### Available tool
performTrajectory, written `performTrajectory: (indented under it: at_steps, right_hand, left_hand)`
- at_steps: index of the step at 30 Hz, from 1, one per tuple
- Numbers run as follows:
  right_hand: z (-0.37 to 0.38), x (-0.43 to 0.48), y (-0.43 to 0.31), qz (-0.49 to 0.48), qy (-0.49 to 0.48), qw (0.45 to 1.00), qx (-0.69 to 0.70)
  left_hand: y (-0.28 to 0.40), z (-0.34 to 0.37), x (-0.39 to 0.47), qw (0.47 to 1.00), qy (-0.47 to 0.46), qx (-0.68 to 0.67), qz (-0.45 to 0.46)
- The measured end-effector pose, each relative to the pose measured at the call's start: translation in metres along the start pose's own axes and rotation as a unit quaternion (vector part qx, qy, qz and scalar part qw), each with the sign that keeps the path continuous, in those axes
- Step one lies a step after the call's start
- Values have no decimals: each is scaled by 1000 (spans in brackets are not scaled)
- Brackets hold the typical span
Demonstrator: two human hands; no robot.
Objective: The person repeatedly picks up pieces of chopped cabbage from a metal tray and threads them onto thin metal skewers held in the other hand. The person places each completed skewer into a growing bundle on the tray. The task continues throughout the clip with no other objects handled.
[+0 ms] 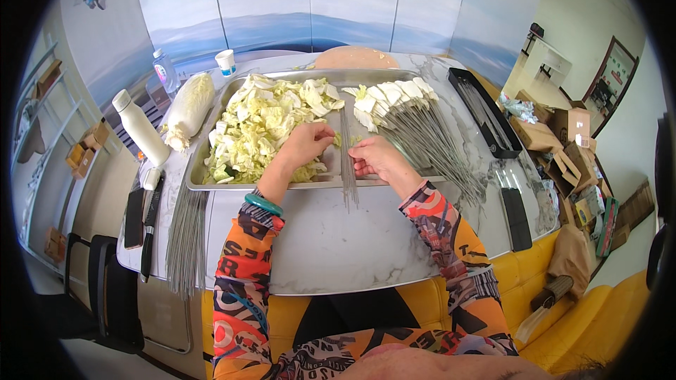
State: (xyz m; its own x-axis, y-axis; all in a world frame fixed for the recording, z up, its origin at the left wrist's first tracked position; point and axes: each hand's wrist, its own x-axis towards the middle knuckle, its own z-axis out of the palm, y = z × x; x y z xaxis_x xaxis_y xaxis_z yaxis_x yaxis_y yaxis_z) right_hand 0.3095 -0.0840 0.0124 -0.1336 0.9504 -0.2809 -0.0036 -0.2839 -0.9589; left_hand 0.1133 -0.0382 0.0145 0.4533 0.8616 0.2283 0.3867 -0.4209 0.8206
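Note:
My left hand (pixel 309 142) is over the tray beside the chopped napa cabbage (pixel 264 116), thumb and fingertips close together. A small yellow-green leaf piece (pixel 337 140) shows at its fingertips; I cannot tell whether it is held. My right hand (pixel 377 157) has curled fingers at the right edge of a narrow bundle of thin metal skewers (pixel 346 169). Whether it pinches one of them is not clear. That bundle crosses the front rim of the metal tray (pixel 311 186). Right of it, cabbage pieces (pixel 393 96) sit threaded on the far ends of many fanned-out skewers (pixel 443 148).
On the left are a whole napa cabbage (pixel 193 105), a white bottle (pixel 142 129), a black-handled knife (pixel 150 232), and another skewer bundle (pixel 186 243) overhanging the table edge. A black box of skewers (pixel 483 111) and a phone (pixel 515 219) lie right; a paper cup (pixel 225 63) stands behind.

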Motion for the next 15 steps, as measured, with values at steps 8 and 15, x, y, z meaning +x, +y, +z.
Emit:
performTrajectory:
  at_steps: [8,15]
  right_hand:
    - [2,-4,-1,2,6,1000,-11]
    - [0,-3,-1,18,15,999,-40]
  left_hand:
    - [4,-1,-2,1000,-8,19,8]
    - [0,0,-1,1000,0,22,20]
